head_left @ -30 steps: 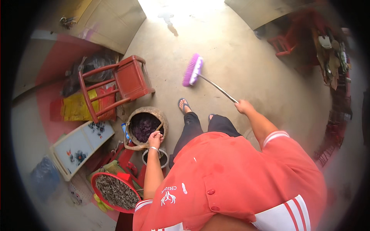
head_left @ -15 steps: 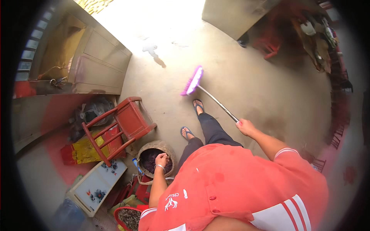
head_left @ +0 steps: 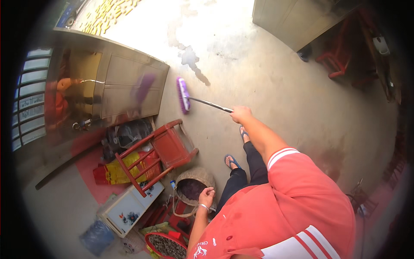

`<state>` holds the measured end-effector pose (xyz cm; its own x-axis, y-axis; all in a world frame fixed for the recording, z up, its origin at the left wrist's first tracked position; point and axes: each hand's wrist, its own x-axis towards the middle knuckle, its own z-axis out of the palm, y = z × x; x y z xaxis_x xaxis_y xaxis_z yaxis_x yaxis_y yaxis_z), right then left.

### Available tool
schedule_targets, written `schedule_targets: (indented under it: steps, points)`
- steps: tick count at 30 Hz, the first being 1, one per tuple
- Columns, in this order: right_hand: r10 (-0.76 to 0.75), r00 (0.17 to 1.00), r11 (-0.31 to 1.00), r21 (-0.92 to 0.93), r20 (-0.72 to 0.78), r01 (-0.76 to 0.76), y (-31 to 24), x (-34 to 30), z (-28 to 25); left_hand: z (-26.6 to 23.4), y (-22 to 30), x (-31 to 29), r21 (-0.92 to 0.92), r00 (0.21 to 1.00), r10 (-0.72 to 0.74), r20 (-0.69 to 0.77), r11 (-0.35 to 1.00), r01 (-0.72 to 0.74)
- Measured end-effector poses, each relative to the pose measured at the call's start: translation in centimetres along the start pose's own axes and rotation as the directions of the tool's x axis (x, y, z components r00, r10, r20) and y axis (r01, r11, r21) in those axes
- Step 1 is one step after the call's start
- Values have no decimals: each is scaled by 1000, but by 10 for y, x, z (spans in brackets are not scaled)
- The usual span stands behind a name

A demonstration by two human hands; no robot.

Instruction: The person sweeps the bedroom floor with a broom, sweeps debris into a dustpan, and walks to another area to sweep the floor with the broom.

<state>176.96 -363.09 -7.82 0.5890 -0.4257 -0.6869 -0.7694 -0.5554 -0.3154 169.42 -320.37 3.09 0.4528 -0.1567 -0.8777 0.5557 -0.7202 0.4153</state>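
My right hand [head_left: 241, 114] is closed round the metal handle [head_left: 211, 104] of a broom, out in front of me. The broom's purple and white head [head_left: 183, 96] is over the concrete floor near the corner of a metal cabinet, its purple bristles facing left. Beside my body, my left hand [head_left: 207, 197] hangs with its fingers curled in; nothing shows in them. It overlaps the near rim of a round woven basket [head_left: 202, 176] with dark purplish stuff inside. A bracelet circles the left wrist.
Left of me a red wooden stool [head_left: 172, 146] lies tipped beside a yellow and red sack [head_left: 116, 172] and a white painted cabinet [head_left: 116, 211]. A red basin [head_left: 148, 237] holds small dry pieces. Metal door panels [head_left: 133, 82] flank the bright doorway; a wet streak [head_left: 189, 58] marks the floor.
The broom head has swung left and slightly nearer, towards the cabinet corner, with my right arm reaching farther forward. My left hand has moved from over the basket's opening to its near rim.
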Motion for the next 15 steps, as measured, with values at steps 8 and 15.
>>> schedule_targets:
  steps: [8,15]
  points:
    - [428,901,900,58,71,-432,227,-184,-29,13,81,64,-14,996,-36,83,999,37]
    - [655,695,657,231,297,-717,228,-288,-72,33,159,140,102,975,117,191,985,-139]
